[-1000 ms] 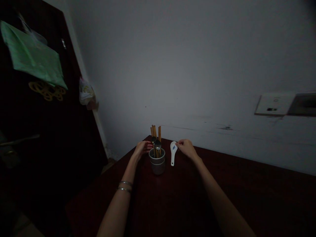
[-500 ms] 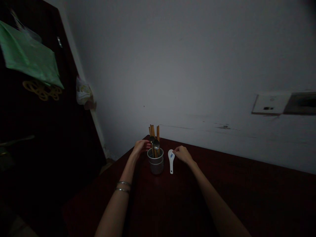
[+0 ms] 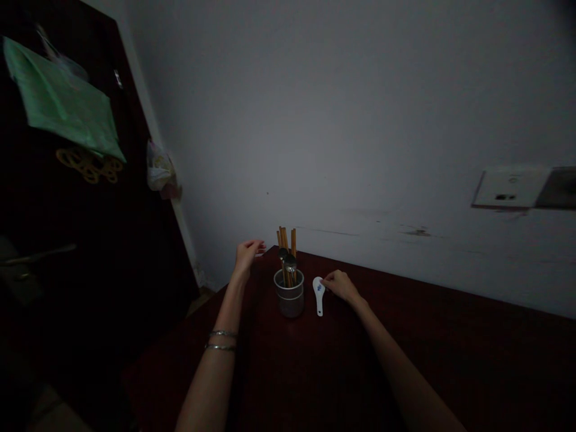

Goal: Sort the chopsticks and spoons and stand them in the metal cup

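A grey metal cup [image 3: 290, 305] stands on the dark red table, holding several wooden chopsticks [image 3: 284, 237] and metal spoons [image 3: 290, 262] with their bowls up. My left hand [image 3: 246, 257] hovers to the cup's left, apart from it, fingers loosely bent and apart with nothing visible in them. To the right of the cup, my right hand [image 3: 341, 284] pinches the bowl rim of a white ceramic soup spoon [image 3: 320, 303] with a blue mark. The spoon's handle points toward me. Whether the spoon rests fully on the tabletop, I cannot tell.
The table [image 3: 288, 372] meets a pale wall [image 3: 337, 132] at the back. A dark door [image 3: 135, 240] with a green cloth [image 3: 67, 102] is on the left, beside a hanging plastic bag [image 3: 159, 171]. A wall socket [image 3: 510, 187] is at right.
My left hand has drawn away from the cup, up and to the left. My right hand has lowered the soup spoon toward me, beside the cup. The view has shifted slightly.
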The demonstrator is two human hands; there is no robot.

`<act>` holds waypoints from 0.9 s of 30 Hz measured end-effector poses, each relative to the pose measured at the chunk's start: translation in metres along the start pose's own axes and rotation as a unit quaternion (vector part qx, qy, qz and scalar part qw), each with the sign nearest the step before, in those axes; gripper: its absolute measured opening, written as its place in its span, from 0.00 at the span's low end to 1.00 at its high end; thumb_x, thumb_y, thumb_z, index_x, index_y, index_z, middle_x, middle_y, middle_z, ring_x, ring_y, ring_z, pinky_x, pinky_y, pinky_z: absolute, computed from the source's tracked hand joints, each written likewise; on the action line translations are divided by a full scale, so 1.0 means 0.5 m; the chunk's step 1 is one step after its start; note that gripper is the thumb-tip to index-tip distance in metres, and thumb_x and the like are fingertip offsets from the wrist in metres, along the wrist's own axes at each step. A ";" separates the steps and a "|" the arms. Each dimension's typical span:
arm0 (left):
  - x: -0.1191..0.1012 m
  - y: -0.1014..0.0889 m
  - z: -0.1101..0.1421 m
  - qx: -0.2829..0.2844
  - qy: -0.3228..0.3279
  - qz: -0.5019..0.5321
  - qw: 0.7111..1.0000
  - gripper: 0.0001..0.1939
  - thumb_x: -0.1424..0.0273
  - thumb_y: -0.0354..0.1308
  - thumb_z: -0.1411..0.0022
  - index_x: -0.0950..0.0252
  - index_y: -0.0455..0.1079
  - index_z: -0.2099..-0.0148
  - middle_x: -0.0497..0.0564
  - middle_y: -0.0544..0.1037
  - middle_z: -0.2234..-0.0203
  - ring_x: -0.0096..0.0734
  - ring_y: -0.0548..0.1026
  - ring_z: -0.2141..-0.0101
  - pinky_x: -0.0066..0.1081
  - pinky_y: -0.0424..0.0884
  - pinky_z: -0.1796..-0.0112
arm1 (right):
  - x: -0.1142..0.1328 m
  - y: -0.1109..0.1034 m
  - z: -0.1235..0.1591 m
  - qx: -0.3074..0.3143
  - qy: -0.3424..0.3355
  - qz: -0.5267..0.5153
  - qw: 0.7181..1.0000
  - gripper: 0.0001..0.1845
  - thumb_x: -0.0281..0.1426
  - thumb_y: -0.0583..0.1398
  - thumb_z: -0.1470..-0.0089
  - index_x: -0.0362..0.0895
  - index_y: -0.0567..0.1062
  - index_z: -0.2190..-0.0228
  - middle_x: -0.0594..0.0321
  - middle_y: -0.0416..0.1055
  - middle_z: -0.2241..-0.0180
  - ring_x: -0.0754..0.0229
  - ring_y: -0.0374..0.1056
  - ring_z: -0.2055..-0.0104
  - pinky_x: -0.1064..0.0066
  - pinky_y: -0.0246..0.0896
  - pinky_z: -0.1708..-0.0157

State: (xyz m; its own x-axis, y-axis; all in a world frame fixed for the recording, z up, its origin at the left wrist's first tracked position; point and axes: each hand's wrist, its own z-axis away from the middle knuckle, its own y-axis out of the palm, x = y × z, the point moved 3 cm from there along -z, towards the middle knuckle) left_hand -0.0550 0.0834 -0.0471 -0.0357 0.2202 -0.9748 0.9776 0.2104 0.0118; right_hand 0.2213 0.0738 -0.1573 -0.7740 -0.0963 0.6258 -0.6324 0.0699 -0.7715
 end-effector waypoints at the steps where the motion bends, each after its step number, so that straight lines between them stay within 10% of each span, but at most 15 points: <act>1: -0.011 -0.002 0.001 0.005 0.017 -0.004 1.000 0.12 0.66 0.56 0.53 0.70 0.70 0.68 0.55 0.75 0.73 0.27 0.72 0.75 0.24 0.66 0.76 | 0.000 -0.002 0.000 0.003 0.000 0.001 1.000 0.15 0.37 0.56 0.52 0.41 0.77 0.77 0.59 0.74 0.77 0.63 0.68 0.75 0.76 0.55 0.76; 11: -0.049 0.037 0.024 0.083 0.117 -0.119 0.982 0.05 0.71 0.57 0.52 0.69 0.70 0.75 0.49 0.72 0.83 0.24 0.68 0.80 0.23 0.63 0.77 | 0.014 -0.053 0.009 -0.040 0.022 0.044 0.998 0.18 0.43 0.54 0.51 0.43 0.77 0.76 0.59 0.73 0.75 0.61 0.68 0.73 0.74 0.54 0.75; 17: -0.050 0.024 0.014 0.048 0.139 -0.160 0.976 0.04 0.73 0.56 0.53 0.68 0.70 0.77 0.49 0.72 0.84 0.25 0.68 0.80 0.23 0.62 0.76 | 0.109 -0.077 0.013 -0.097 -0.081 -0.025 0.992 0.20 0.41 0.51 0.48 0.42 0.77 0.70 0.59 0.74 0.75 0.61 0.67 0.71 0.73 0.55 0.72; 20: -0.037 0.009 0.008 0.052 0.064 -0.205 0.975 0.06 0.74 0.54 0.52 0.69 0.69 0.79 0.49 0.72 0.85 0.24 0.68 0.81 0.23 0.62 0.77 | 0.171 -0.086 0.027 -0.136 -0.151 -0.061 0.977 0.20 0.39 0.50 0.47 0.41 0.77 0.67 0.58 0.74 0.72 0.60 0.67 0.70 0.73 0.57 0.70; 27: 0.009 0.021 0.030 0.251 -0.079 -0.296 0.918 0.14 0.63 0.55 0.50 0.70 0.70 0.69 0.52 0.76 0.76 0.26 0.72 0.77 0.24 0.64 0.76 | 0.217 -0.062 0.046 -0.103 -0.169 -0.065 0.978 0.15 0.40 0.54 0.50 0.44 0.76 0.68 0.61 0.74 0.72 0.62 0.66 0.71 0.74 0.55 0.72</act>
State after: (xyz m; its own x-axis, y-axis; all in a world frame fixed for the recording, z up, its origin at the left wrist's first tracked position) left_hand -0.0419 0.0722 -0.0546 -0.6000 0.0586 -0.7979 0.7705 -0.2260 -0.5960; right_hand 0.1577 0.0386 -0.0683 -0.6547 -0.4380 0.6161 -0.7443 0.2311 -0.6266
